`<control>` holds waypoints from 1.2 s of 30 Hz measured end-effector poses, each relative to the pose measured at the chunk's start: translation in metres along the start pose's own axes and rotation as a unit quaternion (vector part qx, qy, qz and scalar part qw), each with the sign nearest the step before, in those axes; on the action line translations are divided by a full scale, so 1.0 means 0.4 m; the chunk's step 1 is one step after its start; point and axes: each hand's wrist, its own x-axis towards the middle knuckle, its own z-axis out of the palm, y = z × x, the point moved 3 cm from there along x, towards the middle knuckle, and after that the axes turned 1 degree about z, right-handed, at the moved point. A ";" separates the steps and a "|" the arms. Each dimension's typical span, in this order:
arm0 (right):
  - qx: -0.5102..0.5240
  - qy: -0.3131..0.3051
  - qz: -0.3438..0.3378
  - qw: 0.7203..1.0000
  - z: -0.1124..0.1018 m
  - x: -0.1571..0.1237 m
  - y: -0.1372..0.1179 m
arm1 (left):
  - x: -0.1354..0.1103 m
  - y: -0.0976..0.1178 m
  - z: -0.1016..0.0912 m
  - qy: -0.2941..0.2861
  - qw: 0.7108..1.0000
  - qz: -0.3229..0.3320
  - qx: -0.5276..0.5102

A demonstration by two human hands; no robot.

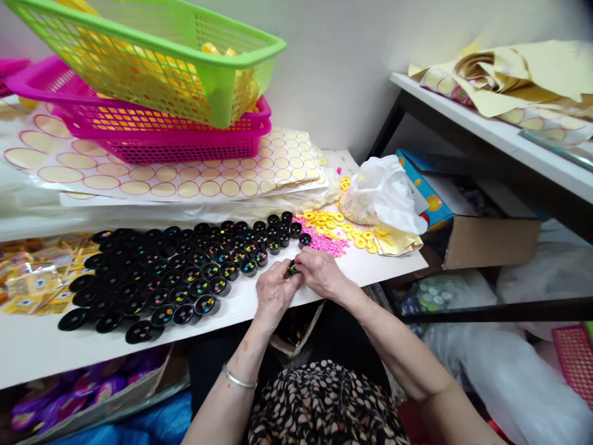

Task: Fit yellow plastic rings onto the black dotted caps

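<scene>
1. Hands meet over the near edge of the white board [241, 306]. The left hand [274, 292] and the right hand [322, 272] both have their fingertips pinched together on 1 black cup [293, 268], which sits between them, just above the board.
2. Just left of the hands stand the rows of black cups [185, 272], tightly packed and touching, many with coloured bits inside. In my judgement, a slip of the pinched cup or a sweep of the left wrist could knock the nearest row and spill it.
3. Just beyond the right hand lie the pink beads [324, 242] and the yellow rings [345, 227], loose near the board's right edge. A nudge from the right forearm could scatter them to the floor.
4. Farther back, a white bag [384, 191] slumps beside sticker sheets [185, 179]. A green basket [152, 55] sits tilted on a pink basket [185, 145] and looks liable to slide.
5. Fingers cover most of the held cup, so its contents cannot be told. The baskets are cut off at the top and left, and what lies under the board is dim.
</scene>
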 end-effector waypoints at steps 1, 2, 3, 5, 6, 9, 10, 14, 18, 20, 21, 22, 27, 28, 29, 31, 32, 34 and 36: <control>0.036 0.016 0.006 0.999 -0.005 0.000 0.015 | 0.001 0.001 -0.001 0.002 1.000 -0.001 -0.002; 0.064 0.038 0.020 0.997 -0.011 0.001 0.035 | 0.001 0.003 -0.002 0.005 1.000 -0.001 -0.005; 0.076 0.065 0.044 0.994 -0.019 0.003 0.057 | 0.001 0.005 -0.004 0.007 1.000 -0.001 -0.008; 0.046 0.126 0.117 0.984 -0.037 0.007 0.108 | 0.000 0.008 -0.007 0.005 1.000 0.001 -0.013; 0.013 0.145 0.154 0.977 -0.045 0.009 0.132 | -0.001 0.009 -0.008 0.002 1.000 0.002 -0.014; -0.078 0.125 0.215 0.966 -0.055 0.020 0.186 | -0.004 0.012 -0.013 -0.003 1.000 0.002 -0.011; -0.093 0.107 0.217 0.966 -0.054 0.024 0.197 | -0.005 0.013 -0.014 -0.002 1.000 0.002 -0.010; -0.100 0.106 0.184 0.972 -0.052 0.035 0.219 | -0.007 0.011 -0.013 0.000 1.000 -0.006 -0.016; -0.027 0.211 0.148 0.966 -0.074 0.032 0.222 | -0.006 -0.005 -0.002 0.010 0.999 -0.012 -0.048; 0.075 0.270 0.145 0.949 -0.090 0.020 0.214 | -0.007 -0.014 0.002 0.030 0.995 -0.015 -0.090; 0.149 0.284 0.150 0.935 -0.095 0.012 0.208 | -0.009 -0.017 0.001 0.045 0.992 -0.018 -0.118; 0.236 0.285 0.162 0.915 -0.096 0.003 0.199 | -0.013 -0.017 -0.004 0.065 0.986 -0.021 -0.149; 0.598 0.141 0.244 0.750 -0.060 -0.051 0.110 | -0.049 0.025 -0.056 0.166 0.941 -0.064 -0.288; 0.623 0.110 0.250 0.733 -0.051 -0.062 0.088 | -0.056 0.040 -0.064 0.151 0.931 -0.084 -0.320; 0.636 0.085 0.253 0.724 -0.043 -0.072 0.067 | -0.061 0.055 -0.067 0.119 0.920 -0.110 -0.356; 0.645 0.053 0.250 0.720 -0.027 -0.089 0.033 | -0.068 0.081 -0.066 0.032 0.889 -0.167 -0.424; 0.645 0.042 0.247 0.722 -0.018 -0.095 0.019 | -0.070 0.090 -0.065 -0.003 0.872 -0.193 -0.449; 0.635 0.037 0.248 0.730 -0.002 -0.105 0.003 | -0.073 0.096 -0.063 -0.039 0.849 -0.232 -0.474; 0.614 0.047 0.258 0.744 0.014 -0.115 -0.003 | -0.074 0.089 -0.063 -0.046 0.839 -0.260 -0.477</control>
